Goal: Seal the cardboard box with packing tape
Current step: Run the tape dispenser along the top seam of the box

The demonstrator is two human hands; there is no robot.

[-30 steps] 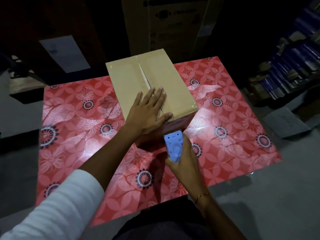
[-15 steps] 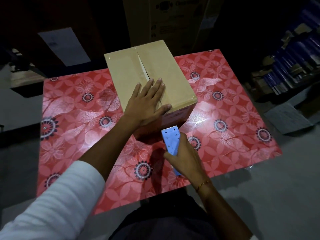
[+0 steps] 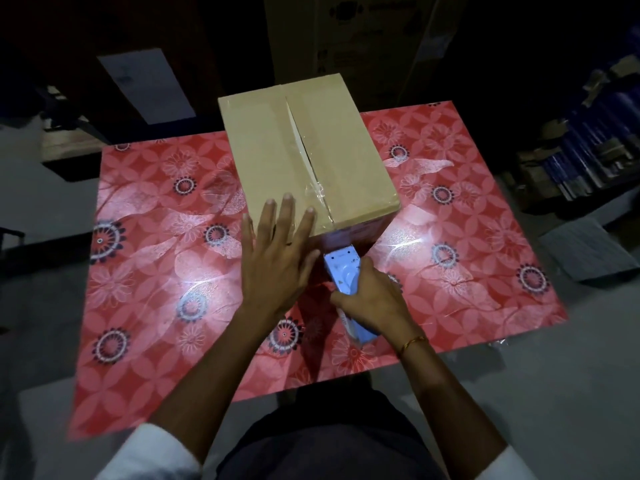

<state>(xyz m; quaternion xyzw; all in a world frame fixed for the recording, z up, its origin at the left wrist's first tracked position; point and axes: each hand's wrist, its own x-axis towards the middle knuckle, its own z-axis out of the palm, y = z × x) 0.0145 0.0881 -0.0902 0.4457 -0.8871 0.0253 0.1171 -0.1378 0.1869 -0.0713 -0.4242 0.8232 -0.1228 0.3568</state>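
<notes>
A tan cardboard box stands on a red flowered table. Its two top flaps meet along a centre seam, and shiny clear tape runs down that seam to the near edge. My left hand is flat with fingers spread, over the box's near left corner and front face; contact is unclear. My right hand grips a light blue tape dispenser, whose toothed end points up at the lower front face of the box. The tape roll itself is hidden.
A tall printed carton stands behind the table. A white sheet lies at the back left. Stacked blue goods fill the right side, with a grey slab on the floor beside the table.
My left hand has slid off the box top toward me, down to the near left corner. The dispenser stays low at the front face, shifted slightly.
</notes>
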